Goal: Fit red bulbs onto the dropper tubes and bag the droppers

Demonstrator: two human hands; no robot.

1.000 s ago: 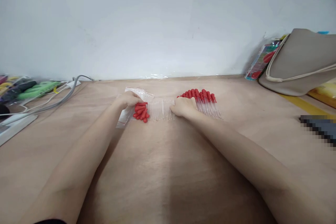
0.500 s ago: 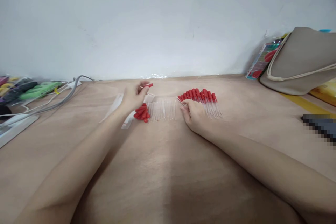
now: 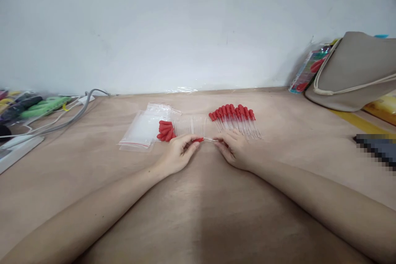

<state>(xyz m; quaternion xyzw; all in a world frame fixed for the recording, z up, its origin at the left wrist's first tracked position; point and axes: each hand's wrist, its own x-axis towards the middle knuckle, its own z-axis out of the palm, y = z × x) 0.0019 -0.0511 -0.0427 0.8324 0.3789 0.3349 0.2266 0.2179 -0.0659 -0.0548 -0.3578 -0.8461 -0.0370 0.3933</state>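
Note:
My left hand [image 3: 182, 152] pinches a red rubber dropper bulb [image 3: 199, 140] in front of the loose parts. Facing it, my right hand [image 3: 232, 148] grips a clear glass dropper tube [image 3: 210, 140], whose end meets the bulb's mouth; how deep it sits I cannot tell. Behind my left hand lies a pile of red bulbs [image 3: 166, 130], with a row of clear tubes [image 3: 190, 124] beside it, partly hidden by my fingers. Beyond my right hand several droppers with red bulbs fitted [image 3: 233, 112] lie side by side, bulbs towards the wall.
Clear zip bags [image 3: 140, 130] lie left of the bulbs. At far left are grey and white cables [image 3: 83, 109] and green wrapped items [image 3: 46, 106]. A grey bag [image 3: 355, 70] leans at right, above a dark blurred object [image 3: 375, 148]. The wall [image 3: 198, 29] bounds the back.
My left hand has come down and right with the bulb, uncovering the zip bags. My right hand has brought the tube slightly nearer me, and the two parts now meet end to end.

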